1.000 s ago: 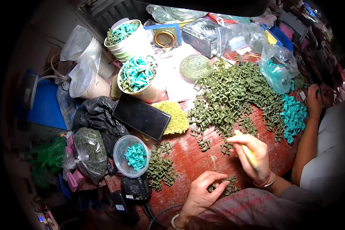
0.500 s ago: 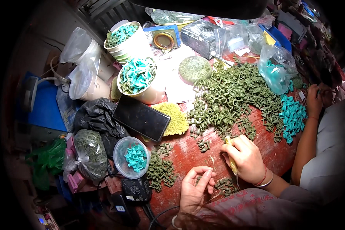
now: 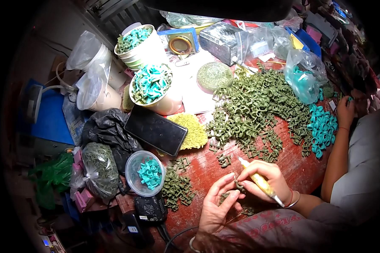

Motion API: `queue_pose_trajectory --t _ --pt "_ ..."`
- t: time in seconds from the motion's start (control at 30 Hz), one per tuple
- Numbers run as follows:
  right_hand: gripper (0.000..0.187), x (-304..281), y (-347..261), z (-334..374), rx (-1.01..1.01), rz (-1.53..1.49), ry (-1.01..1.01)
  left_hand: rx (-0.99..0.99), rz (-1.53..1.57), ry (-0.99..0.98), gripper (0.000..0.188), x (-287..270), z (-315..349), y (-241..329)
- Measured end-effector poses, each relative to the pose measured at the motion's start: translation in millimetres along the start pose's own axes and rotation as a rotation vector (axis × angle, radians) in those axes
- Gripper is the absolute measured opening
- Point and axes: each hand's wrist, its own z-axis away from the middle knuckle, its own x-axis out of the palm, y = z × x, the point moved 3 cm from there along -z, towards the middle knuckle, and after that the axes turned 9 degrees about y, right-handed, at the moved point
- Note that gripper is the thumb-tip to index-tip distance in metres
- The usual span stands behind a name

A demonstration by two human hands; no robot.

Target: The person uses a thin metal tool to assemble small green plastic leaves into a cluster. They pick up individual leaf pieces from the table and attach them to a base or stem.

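Head view looks down on a red counter [image 3: 207, 173] crowded with small parts. At its near edge the right hand [image 3: 264, 179] has its grip closed around a yellow pen-like tool [image 3: 259, 181], which lies slanted across the fingers with its pale tip pointing up and left. The left hand [image 3: 217, 206] sits just beside it, fingers curled, its grip pinching a small green piece [image 3: 239, 185] between thumb and forefinger, right against the right hand's fingertips. A few more green pieces lie under and between the two hands.

Farther back, a big heap of green clips [image 3: 257, 109] spreads across the middle of the counter toward its far edge. A smaller green pile [image 3: 177, 187] lies to the left, near a clear round tub [image 3: 133, 175] holding teal clips. A black phone [image 3: 155, 130] rests beside a yellow sponge [image 3: 192, 130]. At the right edge, another person's hand [image 3: 345, 111] is next to a cluster of teal rings [image 3: 323, 128].
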Motion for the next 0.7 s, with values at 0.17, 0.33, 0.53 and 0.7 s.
queue_pose_trajectory --t 0.17,0.33,0.53,0.7 --pt "0.012 1 -2 -2 0.098 -0.068 -0.161 0.056 -0.043 0.004 0.03 -8 -3 -7" --pt "0.017 5 2 1 0.282 -0.163 -0.043 0.006 0.155 0.063 0.015 -14 -4 -7" --pt "0.027 4 -1 -2 0.035 -0.078 -0.095 -0.001 0.161 0.061 0.019 -10 -3 -3" --pt "0.022 1 -6 -5 0.139 -0.132 -0.088 0.081 0.016 0.058 0.031 -1 1 4"
